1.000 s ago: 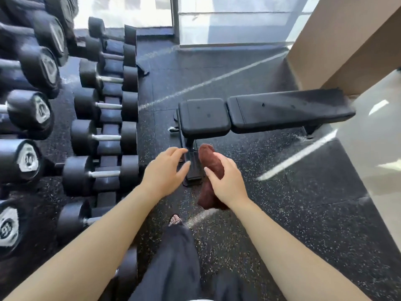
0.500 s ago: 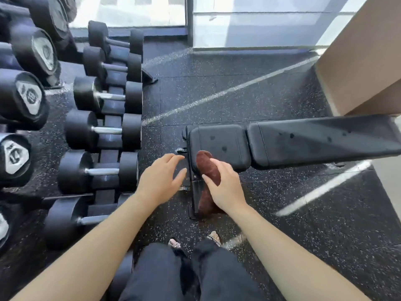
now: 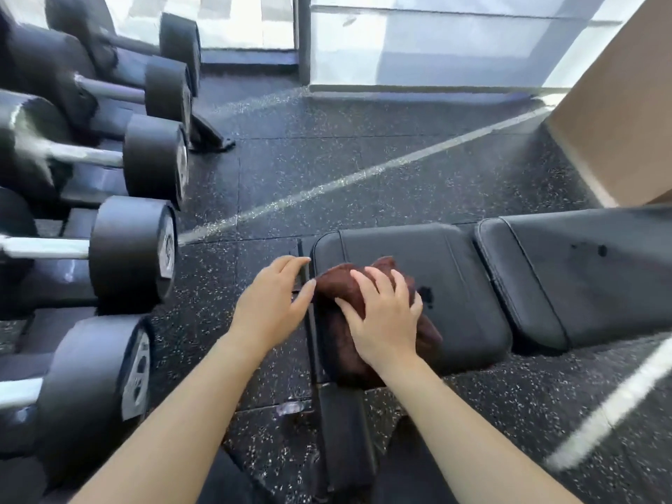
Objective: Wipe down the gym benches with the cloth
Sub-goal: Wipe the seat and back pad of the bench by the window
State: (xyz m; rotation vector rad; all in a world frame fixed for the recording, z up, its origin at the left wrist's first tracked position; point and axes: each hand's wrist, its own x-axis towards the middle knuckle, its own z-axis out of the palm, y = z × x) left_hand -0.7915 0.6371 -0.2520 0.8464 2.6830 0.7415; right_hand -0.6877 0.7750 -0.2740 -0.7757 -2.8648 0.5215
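A black padded gym bench [image 3: 469, 271] stretches from the centre to the right edge, a square seat pad nearest me and a long back pad [image 3: 589, 271] beyond it. A dark brown cloth [image 3: 345, 285] lies bunched on the seat pad's left end and hangs over its near edge. My right hand [image 3: 385, 314] presses flat on the cloth with fingers spread. My left hand [image 3: 272, 300] hovers open just left of the pad, fingertips by the bench's end frame, holding nothing. A few dark spots mark both pads.
A rack of black dumbbells [image 3: 134, 256] fills the left side, close to my left arm. A tan wall or column [image 3: 618, 114] rises at the right behind the bench. Speckled black rubber floor [image 3: 363, 158] with white lines lies beyond, ending at windows.
I have come closer to the bench. My right hand carried the cloth up from the bench's end and laid it onto the seat pad, and my left hand moved along beside it.
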